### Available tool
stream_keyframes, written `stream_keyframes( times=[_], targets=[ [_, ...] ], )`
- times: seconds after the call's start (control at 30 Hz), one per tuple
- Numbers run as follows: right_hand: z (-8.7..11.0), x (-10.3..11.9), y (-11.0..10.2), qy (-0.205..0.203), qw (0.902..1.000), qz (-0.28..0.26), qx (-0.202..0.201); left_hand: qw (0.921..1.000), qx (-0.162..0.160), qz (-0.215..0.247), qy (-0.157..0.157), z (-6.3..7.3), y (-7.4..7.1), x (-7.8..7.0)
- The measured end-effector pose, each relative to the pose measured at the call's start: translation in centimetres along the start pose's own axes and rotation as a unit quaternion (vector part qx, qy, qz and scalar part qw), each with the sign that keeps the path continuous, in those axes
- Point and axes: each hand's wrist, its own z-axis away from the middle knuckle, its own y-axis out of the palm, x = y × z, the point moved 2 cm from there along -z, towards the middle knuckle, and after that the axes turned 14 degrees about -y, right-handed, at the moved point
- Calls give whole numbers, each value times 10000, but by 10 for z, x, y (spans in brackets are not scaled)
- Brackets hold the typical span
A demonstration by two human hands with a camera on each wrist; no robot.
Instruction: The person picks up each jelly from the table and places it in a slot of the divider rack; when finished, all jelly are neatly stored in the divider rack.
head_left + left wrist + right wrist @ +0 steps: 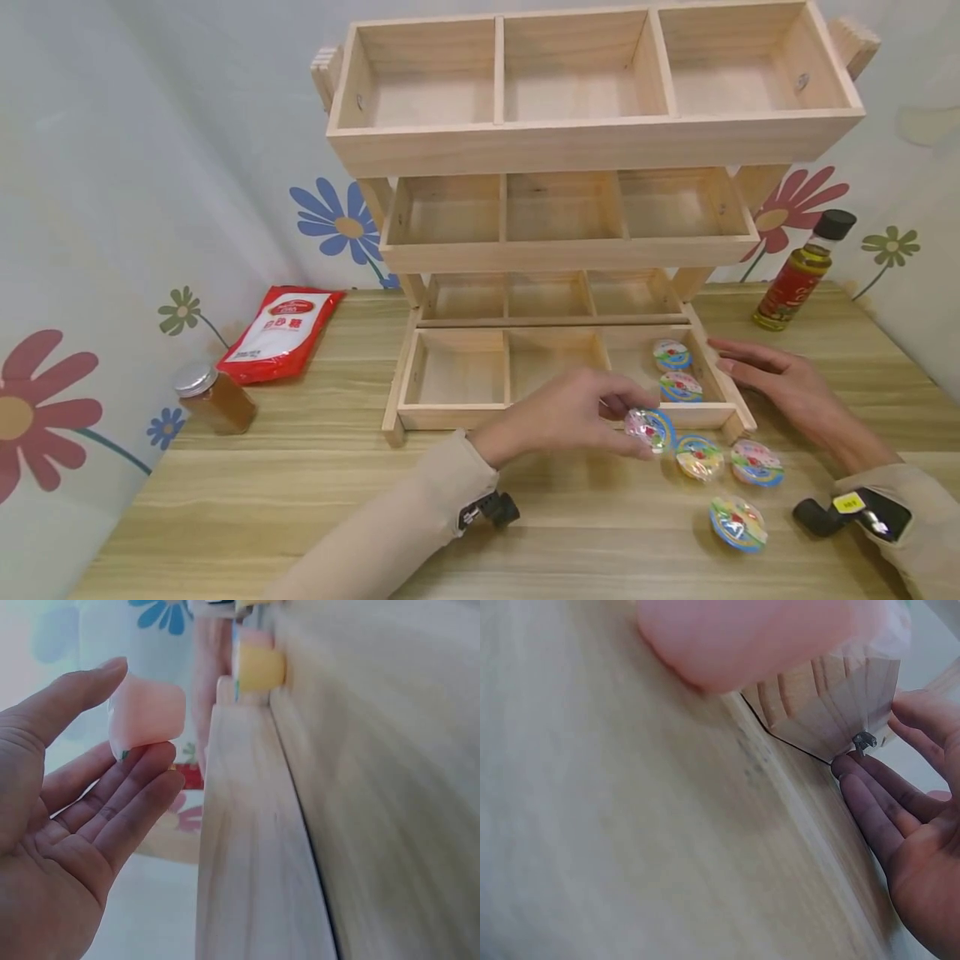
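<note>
My left hand (573,412) pinches a jelly cup (651,430) between thumb and fingers, just in front of the bottom tray's front board. In the left wrist view, the cup's pink body (154,712) shows clear of that board. My right hand (795,396) rests at the right side of the wooden rack (562,415), its fingertips at the side post, relaxed and holding nothing. Inside the bottom tray's right compartment are two jelly cups, one (671,355) behind the other (681,387). On the table nearby lie a yellowish cup (699,458), a pink cup (757,463) and another cup (738,523).
Above the bottom tray, the rack rises in several tiers, each split into three compartments. Left of it are a red-and-white bag (281,333) and a jar (217,400) with a silver lid. An oil bottle (802,271) stands at the back right, near the flowered wall.
</note>
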Motion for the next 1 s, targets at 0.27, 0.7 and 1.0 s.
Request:
stream_keyframes(
  times=[0.27,0.7,1.0],
  targets=[
    [1,0,0,-91,10000,14,-30,9987,-371,92,-350,-4,-17,7],
    [1,-1,2,-199,9996,-190,-78,9874,-1185,129,-1044,-16,-39,27],
    [0,-1,1,-186,9997,-122,-76,9747,-1661,368,-1449,-24,-49,32]
  ],
)
